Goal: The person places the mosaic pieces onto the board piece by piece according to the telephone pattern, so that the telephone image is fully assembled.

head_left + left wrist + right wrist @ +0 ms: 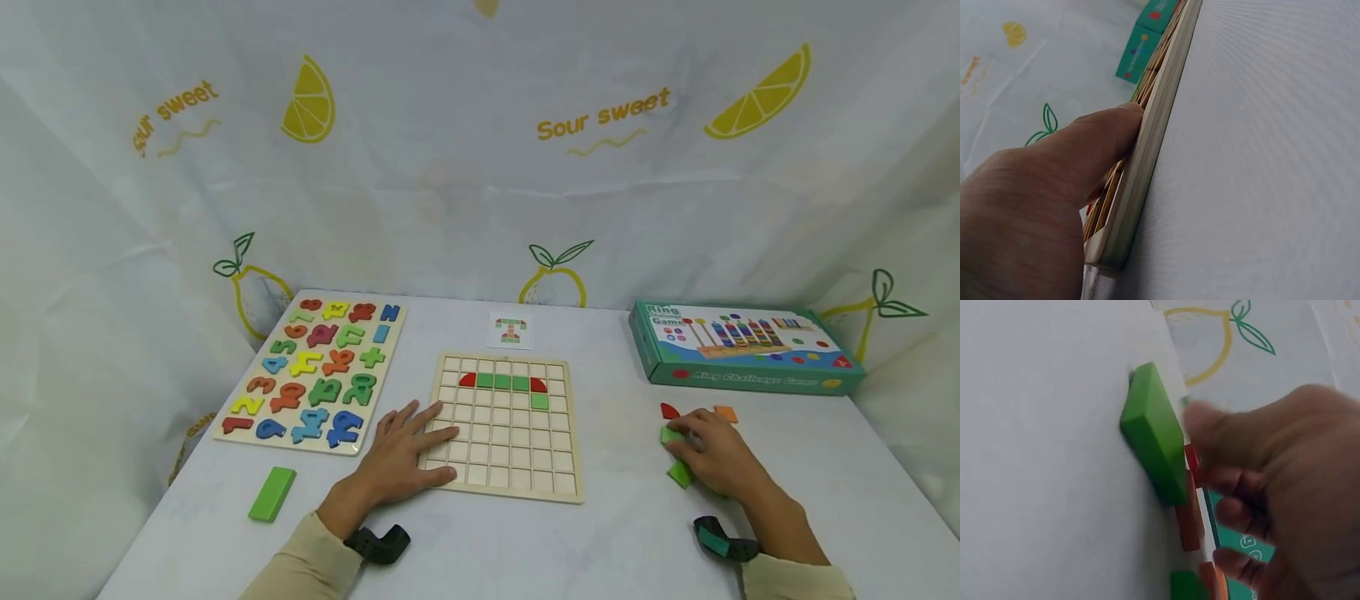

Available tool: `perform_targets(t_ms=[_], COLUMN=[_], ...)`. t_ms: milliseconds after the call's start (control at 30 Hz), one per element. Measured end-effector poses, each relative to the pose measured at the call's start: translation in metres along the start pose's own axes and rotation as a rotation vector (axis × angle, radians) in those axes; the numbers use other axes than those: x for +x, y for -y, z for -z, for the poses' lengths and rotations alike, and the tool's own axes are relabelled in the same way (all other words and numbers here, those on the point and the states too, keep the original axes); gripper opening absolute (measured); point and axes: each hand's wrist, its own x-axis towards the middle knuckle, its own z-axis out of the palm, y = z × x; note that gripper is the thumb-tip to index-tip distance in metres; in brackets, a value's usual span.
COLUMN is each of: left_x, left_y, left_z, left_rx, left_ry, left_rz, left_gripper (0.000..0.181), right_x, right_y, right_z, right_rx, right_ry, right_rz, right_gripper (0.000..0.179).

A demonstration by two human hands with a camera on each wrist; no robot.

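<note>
A wooden grid board [499, 454] lies in the middle of the table. Its second row carries a red piece [467, 380] at each end and green squares [503, 382] between them; another green square [539, 401] sits under the right red piece. My left hand [401, 454] rests spread on the board's left edge, its thumb at the near corner. To the right, my right hand [716, 454] pinches a small green tile [668, 434] between thumb and index finger. Below it lies another green tile [1157, 425]. A red piece [669, 411] and an orange one [725, 413] are beyond the fingers.
A number puzzle board [300, 446] lies at left, with a green block [272, 494] in front of it. A pattern card [511, 331] is behind the grid board. The green game box [750, 377] stands at the back right, before a lemon-print curtain [450, 208].
</note>
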Motion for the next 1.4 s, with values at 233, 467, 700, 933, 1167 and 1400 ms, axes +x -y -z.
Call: perform_targets(t_ms=[233,467,700,933,1167,1400], left_x=[0.001,0.0,0.0,-0.001,-0.002,0.0], left_y=[-0.001,-0.001,0.001,0.004,0.006,0.004], left_z=[-0.003,-0.003,-0.004,-0.003,-0.004,-0.005], left_rx=[-0.003,0.0,0.015,0.023,0.019,0.033], left_ry=[-0.001,-0.01,-0.01,-0.02,-0.025,-0.027], left_rz=[-0.006,-0.009,-0.014,-0.009,-0.004,-0.005], left_gripper=[0.063,0.063,0.063,0.064,0.064,0.064], right_x=[0.001,0.01,0.027,0.051,0.079,0.1], right_y=[0.023,0.065,0.098,0.141,0.178,0.198], right_z=[0.01,0.018,0.018,0.009,-0.017,-0.049], right_rx=[-0.002,-0.005,0.037,0.126,0.206,0.229], right_ry=[-0.193,-0.286,-0.338,-0.315,-0.298,-0.238], right_rz=[0.18,0.252,0.333,0.388,0.479,0.474], right_gripper=[0.029,0.033,0.027,0.025,0.024,0.021])
